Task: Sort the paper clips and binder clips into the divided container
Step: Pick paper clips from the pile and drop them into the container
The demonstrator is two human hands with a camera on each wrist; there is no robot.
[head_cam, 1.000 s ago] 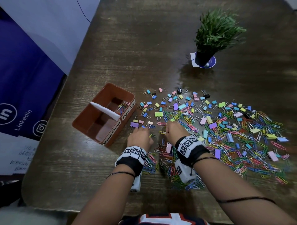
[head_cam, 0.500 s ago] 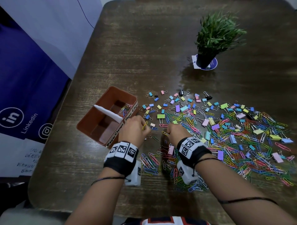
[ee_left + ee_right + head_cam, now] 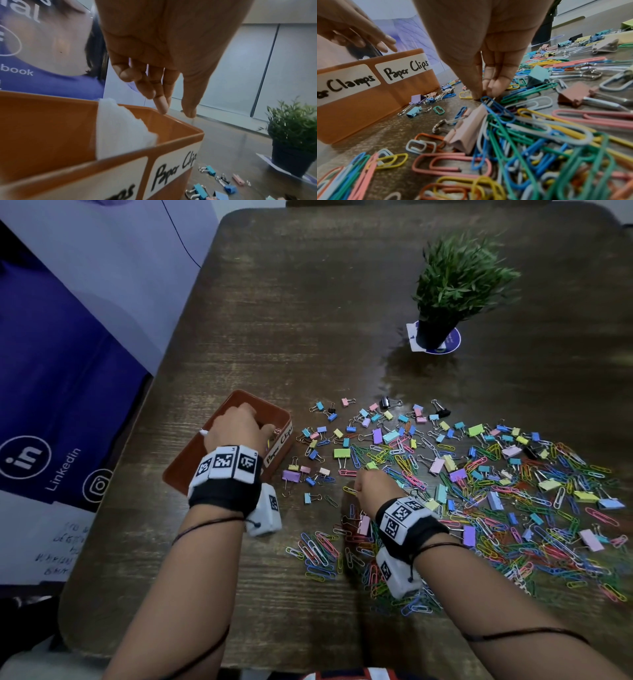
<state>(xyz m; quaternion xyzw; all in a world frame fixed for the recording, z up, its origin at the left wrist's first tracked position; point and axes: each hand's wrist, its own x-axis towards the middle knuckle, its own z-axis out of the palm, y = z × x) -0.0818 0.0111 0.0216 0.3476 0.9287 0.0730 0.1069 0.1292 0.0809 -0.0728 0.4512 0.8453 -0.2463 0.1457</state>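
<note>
The brown plastic box with a white divider [image 3: 236, 405] is sitting on the dark wooden bench [image 3: 308, 320], left of the middle of the head picture. The left hand [image 3: 236, 429] is hanging over the box, above the part with the white "Paper Clips" label [image 3: 173, 171]. Its grip is loose, with the fingers [image 3: 160, 104] pointing down and a little spread, and it is holding nothing. The right hand [image 3: 371, 491] is reaching down into the big pile of colourful paper clips and binder clips [image 3: 479, 501], which is lying across the lower right of the head picture. Its grip is pressed together, with the fingertips [image 3: 494, 88] pinching at a clip on the bench, but the pictures are not showing clearly which clip it is. A pink binder clip [image 3: 467, 129] is lying just in front of the right wrist. A small green plant in a black pot [image 3: 459, 289] is standing in the upper right. A purple poster [image 3: 68, 371] is showing along the left edge.
</note>
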